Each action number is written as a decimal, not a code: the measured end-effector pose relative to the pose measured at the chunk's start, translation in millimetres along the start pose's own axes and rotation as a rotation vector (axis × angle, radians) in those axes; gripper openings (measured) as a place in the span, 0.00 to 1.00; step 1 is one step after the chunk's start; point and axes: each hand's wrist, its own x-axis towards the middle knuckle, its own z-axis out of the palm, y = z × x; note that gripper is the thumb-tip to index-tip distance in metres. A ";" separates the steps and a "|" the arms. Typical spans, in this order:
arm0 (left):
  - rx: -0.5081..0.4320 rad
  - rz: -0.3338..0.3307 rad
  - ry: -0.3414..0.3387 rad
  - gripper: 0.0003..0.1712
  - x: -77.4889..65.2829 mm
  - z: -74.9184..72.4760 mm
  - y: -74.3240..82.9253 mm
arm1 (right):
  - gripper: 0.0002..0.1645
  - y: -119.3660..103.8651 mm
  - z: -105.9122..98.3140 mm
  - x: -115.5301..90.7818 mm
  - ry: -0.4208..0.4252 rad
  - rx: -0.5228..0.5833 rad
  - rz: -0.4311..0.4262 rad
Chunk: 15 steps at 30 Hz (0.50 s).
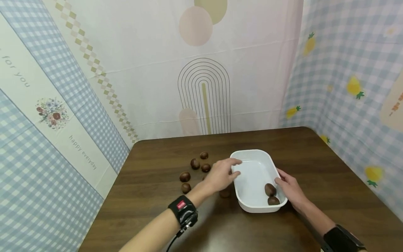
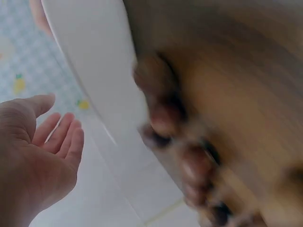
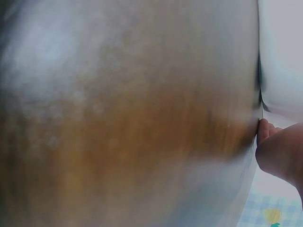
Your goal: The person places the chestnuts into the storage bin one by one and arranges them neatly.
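Observation:
A white rectangular dish (image 1: 252, 210) stands on the table. Two glossy brown, rounded things that look like chestnuts (image 1: 270, 189) lie inside it, near its front right corner. My right hand (image 1: 291, 190) grips the dish's right side, thumb at the rim and fingers along the outer wall; the right wrist view shows only part of that hand (image 3: 281, 149). Over the left rim reaches my left hand (image 1: 220, 175), its fingers loosely extended. The left wrist view shows this hand (image 2: 42, 156) with nothing in it. Several more chestnuts (image 1: 185, 176) lie on the table left of the dish, some partly hidden by the left hand.
The dark wooden table (image 1: 151, 206) has rounded far corners. Patterned cloth hangs behind it (image 1: 151, 87) and along both sides. A black strap with a cable (image 1: 183, 211) is round my left wrist, and another black strap (image 1: 341, 239) is round the right.

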 end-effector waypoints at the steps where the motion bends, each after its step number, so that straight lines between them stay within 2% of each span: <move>1: -0.022 -0.008 0.027 0.21 -4.9 -4.8 -6.9 | 0.36 -0.3 -0.1 -0.1 0.003 -0.002 0.002; 6: -0.096 -0.056 0.106 0.20 -37.3 -19.7 -36.2 | 0.35 -0.1 -0.6 -1.7 0.032 -0.022 -0.006; 15: -0.103 -0.092 0.139 0.19 -97.5 -28.8 -68.6 | 0.36 -1.6 -1.6 -0.5 -0.011 -0.032 0.012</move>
